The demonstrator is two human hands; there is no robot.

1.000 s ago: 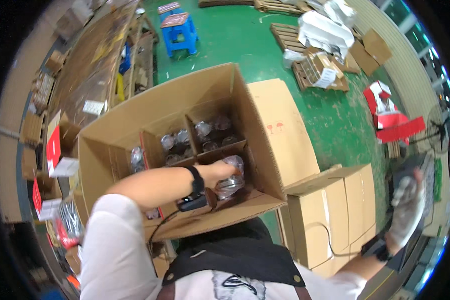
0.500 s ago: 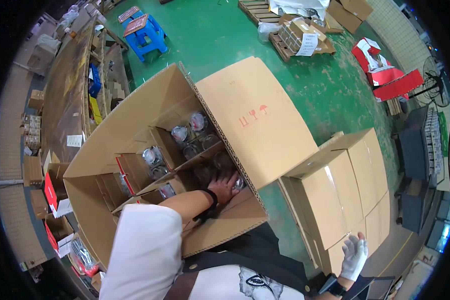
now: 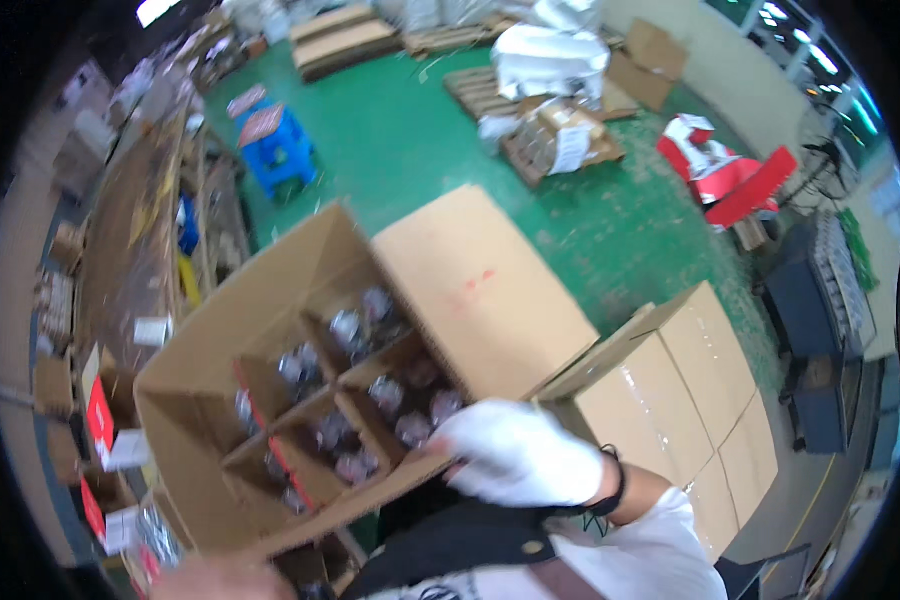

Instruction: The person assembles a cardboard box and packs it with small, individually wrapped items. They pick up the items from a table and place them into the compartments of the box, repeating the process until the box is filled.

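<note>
A large open cardboard carton stands in front of me, split by cardboard dividers into compartments. Clear, rounded glass-like vessels stand in them; blur hides their exact kind. My right hand, in a white glove with a black band at the wrist, is at the carton's near right corner. Its fingers are curled over the rim there. At the lower left, my bare-looking left hand is close to the carton's near left side, smeared by motion and partly cut off by the picture edge.
A closed, taped carton stands at right. To the left runs a long wooden bench; blue stools stand beyond it. Pallets with wrapped goods, red packaging and a dark cart lie farther off.
My left hand has come out of the carton to its near left side. My right hand has moved from beside the closed carton to the open carton's near right corner. The view has shifted.
</note>
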